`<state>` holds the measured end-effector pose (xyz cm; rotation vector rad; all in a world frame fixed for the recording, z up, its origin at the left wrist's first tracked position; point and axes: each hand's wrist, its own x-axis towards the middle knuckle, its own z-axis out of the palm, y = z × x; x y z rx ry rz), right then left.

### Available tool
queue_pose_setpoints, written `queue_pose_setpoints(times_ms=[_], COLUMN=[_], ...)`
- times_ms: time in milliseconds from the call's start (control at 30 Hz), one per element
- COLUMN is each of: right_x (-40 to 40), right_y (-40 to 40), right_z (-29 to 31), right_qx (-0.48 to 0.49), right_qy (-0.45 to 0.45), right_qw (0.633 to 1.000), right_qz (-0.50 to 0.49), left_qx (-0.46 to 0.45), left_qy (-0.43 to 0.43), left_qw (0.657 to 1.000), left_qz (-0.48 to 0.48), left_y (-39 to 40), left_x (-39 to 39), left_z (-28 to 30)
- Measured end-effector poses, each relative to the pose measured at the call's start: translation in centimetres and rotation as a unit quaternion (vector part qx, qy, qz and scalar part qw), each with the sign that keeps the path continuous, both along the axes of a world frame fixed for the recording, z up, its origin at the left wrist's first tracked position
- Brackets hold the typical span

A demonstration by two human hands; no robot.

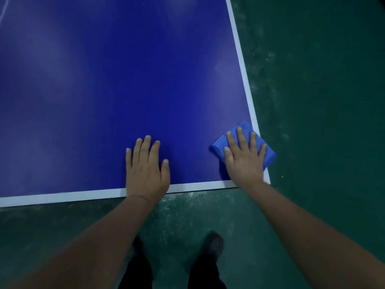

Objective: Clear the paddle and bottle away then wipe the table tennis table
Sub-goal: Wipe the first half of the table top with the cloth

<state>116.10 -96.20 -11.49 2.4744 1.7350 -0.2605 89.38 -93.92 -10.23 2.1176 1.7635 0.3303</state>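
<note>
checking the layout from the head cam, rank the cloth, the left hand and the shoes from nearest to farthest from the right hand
1. cloth: directly under the right hand, at the table's near right corner, touching it.
2. left hand: flat on the table to the left, by the near edge, apart from the right hand.
3. shoes: down on the green floor, below the table edge, farthest.

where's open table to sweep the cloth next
Bare blue table runs from the left hand up and leftward, and along the right white edge line above the cloth. Only the near right corner is taken, by the right hand pressing the cloth.
</note>
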Motion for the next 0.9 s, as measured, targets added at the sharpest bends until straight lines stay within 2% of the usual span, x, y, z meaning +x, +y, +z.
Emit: queue_pose_setpoints(times_ms=[133,267,333,400,467,500,533,600,667,700,733,800,833,867,900], right_x=[-0.2,4.4,6.6,7.9,6.8,5.7,4.2,2.2,3.0,3.7,4.1,4.2,3.5,2.2,0.8], right_y=[-4.9,0.1,6.4,11.6,12.4,11.0,8.6,3.1,4.1,6.9,10.3,17.0,18.6,18.5,16.6], right_z=[-0.4,-0.1,0.0,0.3,0.1,-0.3,-0.7,-1.2,-1.0,-0.8,-0.6,0.3,0.5,0.5,0.0], right_qx=[0.023,-0.004,0.006,0.013,0.034,0.054,0.062,0.055,0.013,0.028,0.042,0.043,0.03,0.032,0.052], right_qy=[0.005,0.023,0.007,0.017,0.026,0.017,0.021,0.049,0.053,0.038,0.028,0.022,0.031,0.034,0.027], right_qw=[0.984,0.944,0.952,0.977,0.99,0.987,0.976,0.916,0.856,0.854,0.876,0.949,0.972,0.981,0.978], right_qz=[0.177,0.33,0.307,0.211,0.136,0.15,0.21,0.395,0.515,0.518,0.479,0.312,0.231,0.188,0.202], left_qx=[-0.002,-0.01,-0.016,-0.021,-0.019,-0.018,-0.016,-0.015,-0.013,-0.014,-0.016,-0.018,-0.019,-0.019,-0.017], left_qy=[0.06,0.09,0.096,0.099,0.099,0.1,0.101,0.098,0.099,0.101,0.102,0.1,0.097,0.093,0.089], left_qw=[0.998,0.996,0.995,0.995,0.995,0.995,0.995,0.995,0.995,0.995,0.995,0.995,0.995,0.995,0.996], left_qz=[0.02,0.008,0.007,0.005,0.004,0.004,0.006,0.004,0.003,0.003,0.004,0.004,0.005,0.006,0.008], left_y=[-0.1,0.1,0.2,0.2,0.1,0.0,0.0,0.0,0.0,0.0,0.1,0.1,0.0,0.0,0.0], left_x=[2.5,2.5,2.6,2.5,2.3,2.3,2.3,2.4,2.4,2.3,2.3,2.4,2.4,2.4,2.4], left_z=[-1.1,-1.6,-1.7,-1.8,-1.9,-1.9,-1.9,-2.0,-2.0,-2.0,-2.0,-1.8,-1.8,-1.7,-1.7])
